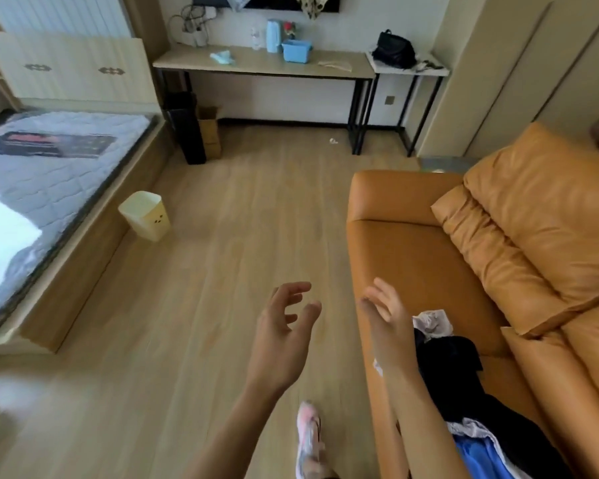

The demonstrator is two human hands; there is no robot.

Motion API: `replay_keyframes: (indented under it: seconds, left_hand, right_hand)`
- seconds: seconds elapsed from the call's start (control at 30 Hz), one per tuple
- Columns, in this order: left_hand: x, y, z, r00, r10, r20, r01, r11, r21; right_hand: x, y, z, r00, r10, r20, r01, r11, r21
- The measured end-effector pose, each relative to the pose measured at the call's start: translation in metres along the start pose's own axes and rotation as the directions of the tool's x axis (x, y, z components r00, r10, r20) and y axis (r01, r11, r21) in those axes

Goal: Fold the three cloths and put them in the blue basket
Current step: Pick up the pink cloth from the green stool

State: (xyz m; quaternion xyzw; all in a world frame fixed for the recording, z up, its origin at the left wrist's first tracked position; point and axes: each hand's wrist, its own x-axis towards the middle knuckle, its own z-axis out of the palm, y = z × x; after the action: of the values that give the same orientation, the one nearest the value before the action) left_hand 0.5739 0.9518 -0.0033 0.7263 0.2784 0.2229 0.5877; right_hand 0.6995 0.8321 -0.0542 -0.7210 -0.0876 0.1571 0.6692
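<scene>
A pile of cloths lies on the orange sofa seat (412,261) at the lower right: a pale grey-pink cloth (431,321), a black cloth (457,371) and a blue cloth with white trim (478,454). The blue basket (296,50) stands far off on the long desk against the back wall. My left hand (282,333) hovers over the floor with its fingers spread and loosely bent, holding nothing. My right hand (386,316) is raised over the sofa's front edge, just left of the cloths, fingers straight and empty.
A long desk (256,65) holds a light blue jug, a bottle and a pale blue rag. A side table with a black bag (393,50) stands beside it. A cream waste bin (146,214) and a bed (49,167) are at left. My shoe (308,440) is on the wooden floor.
</scene>
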Motion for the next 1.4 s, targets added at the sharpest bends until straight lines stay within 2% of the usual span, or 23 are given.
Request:
replay_keyframes:
  seconds: [0.17, 0.43, 0.63, 0.83, 0.97, 1.2, 1.4]
  left_hand:
    - [0.120, -0.004, 0.023, 1.000, 0.024, 0.016, -0.024, 0.999, 0.023]
    - [0.290, 0.017, 0.042, 1.000, 0.020, -0.017, -0.020, 1.000, 0.013]
    - [0.401, 0.015, 0.059, 1.000, -0.025, 0.012, 0.026, 0.999, -0.035]
    - [0.539, 0.002, 0.072, 0.995, -0.040, 0.088, 0.045, 0.997, -0.056]
    - [0.641, 0.008, 0.079, 0.987, 0.001, 0.162, 0.008, 0.998, -0.059]
    - [0.791, 0.024, 0.110, 0.947, -0.006, 0.322, 0.010, 1.000, -0.012]
    - [0.907, 0.025, 0.152, 0.908, 0.003, 0.420, -0.022, 0.999, 0.040]
  right_hand:
    - [0.122, -0.004, 0.019, 0.998, -0.008, -0.065, 0.008, 1.000, 0.006]
    - [0.302, -0.054, 0.065, 1.000, -0.026, 0.011, 0.026, 1.000, 0.012]
    - [0.400, -0.065, 0.095, 1.000, -0.018, 0.009, 0.018, 1.000, -0.004]
    - [0.517, -0.055, 0.125, 0.999, 0.015, -0.038, -0.017, 0.999, -0.046]
    - [0.602, -0.070, 0.147, 0.994, -0.002, -0.111, -0.008, 0.996, -0.090]
    - [0.724, -0.097, 0.173, 0.968, 0.016, -0.252, -0.027, 0.999, -0.041]
    - [0.837, -0.086, 0.183, 0.935, 0.068, -0.348, -0.067, 0.998, 0.015]
